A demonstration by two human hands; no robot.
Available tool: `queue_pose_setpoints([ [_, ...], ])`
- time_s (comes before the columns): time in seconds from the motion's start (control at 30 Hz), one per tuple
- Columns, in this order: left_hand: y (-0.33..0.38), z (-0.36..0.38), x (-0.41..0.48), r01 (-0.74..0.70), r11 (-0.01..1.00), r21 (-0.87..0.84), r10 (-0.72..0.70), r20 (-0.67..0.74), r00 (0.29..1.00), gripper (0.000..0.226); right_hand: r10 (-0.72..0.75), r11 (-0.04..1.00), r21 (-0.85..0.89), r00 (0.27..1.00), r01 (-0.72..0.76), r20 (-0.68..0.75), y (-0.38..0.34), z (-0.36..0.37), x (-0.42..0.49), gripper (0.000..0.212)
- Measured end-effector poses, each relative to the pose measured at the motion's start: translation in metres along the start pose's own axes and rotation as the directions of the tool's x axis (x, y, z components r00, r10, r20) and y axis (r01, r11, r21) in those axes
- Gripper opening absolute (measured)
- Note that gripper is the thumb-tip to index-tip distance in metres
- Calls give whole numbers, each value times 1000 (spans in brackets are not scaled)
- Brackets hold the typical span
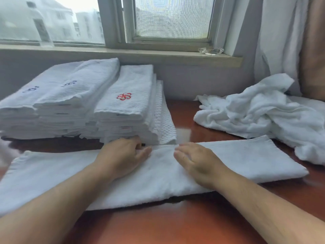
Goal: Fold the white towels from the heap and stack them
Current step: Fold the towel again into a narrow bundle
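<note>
Hands work the towel (246, 155): left hand (123, 155) pinches its far edge, right hand (195, 162) presses flat.

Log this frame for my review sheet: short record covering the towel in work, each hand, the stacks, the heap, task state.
towel in work: long towel, folded into a strip, flat across the table
left hand: fingers curled at the strip's far edge, apparently gripping it
right hand: fingers fairly straight, resting on the strip's middle
folded stacks: side by side, rear left
heap: crumpled, rear right
task state: fold unfinished; heap remains
</note>
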State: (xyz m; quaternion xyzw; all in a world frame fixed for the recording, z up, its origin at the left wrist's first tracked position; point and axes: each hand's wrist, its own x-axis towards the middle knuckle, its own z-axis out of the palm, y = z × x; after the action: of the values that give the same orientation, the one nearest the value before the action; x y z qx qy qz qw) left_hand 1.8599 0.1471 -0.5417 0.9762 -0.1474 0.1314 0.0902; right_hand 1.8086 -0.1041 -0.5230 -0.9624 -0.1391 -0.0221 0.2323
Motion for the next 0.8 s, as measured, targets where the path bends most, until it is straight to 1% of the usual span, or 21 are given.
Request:
queue_pose_setpoints([
  [0.07,-13,-2,-3,24,999,40,-24,-4,1000,51,-48,989,-134,998,54,47,0,11,0,41],
  [0.17,-38,-7,-8,84,994,69,-80,-56,995,50,-36,974,-219,996,54,88,5,14,0,52],
  [0.23,-57,-11,-13,110,994,15,-109,-59,992,46,-28,961,-272,992,60,120,5,14,0,54],
  [0.3,-77,-16,-21,102,991,-92,-106,-37,994,46,6,939,-344,997,21,78,-3,14,0,50],
  [0.37,-95,-22,-32,67,987,-149,-73,-33,997,53,50,908,-415,998,-57,-29,-21,18,-2,41],
  [0.4,-103,-26,-38,54,986,-159,-60,-34,998,57,40,905,-420,997,-64,-66,-34,23,-4,37],
  [0.43,-111,-29,-44,50,986,-161,-55,-32,998,59,1,916,-400,997,-31,-74,-48,30,-6,35],
  [0.5,-123,-34,-53,59,989,-139,-64,-34,997,60,-116,949,-298,993,102,-30,-78,47,-5,36],
  [0.57,-129,-35,-58,61,994,-90,-65,-43,997,62,-218,952,-212,975,219,28,-106,62,5,37],
  [0.6,-129,-35,-59,54,996,-66,-57,-43,997,62,-250,948,-190,967,256,56,-117,67,12,37],
  [0.7,-130,-35,-62,65,998,-14,-65,-19,998,56,-303,933,-169,946,319,111,-145,84,31,38],
  [0.8,-146,-44,-63,164,985,55,-165,6,986,55,-326,924,-182,941,337,89,-150,95,38,43],
])
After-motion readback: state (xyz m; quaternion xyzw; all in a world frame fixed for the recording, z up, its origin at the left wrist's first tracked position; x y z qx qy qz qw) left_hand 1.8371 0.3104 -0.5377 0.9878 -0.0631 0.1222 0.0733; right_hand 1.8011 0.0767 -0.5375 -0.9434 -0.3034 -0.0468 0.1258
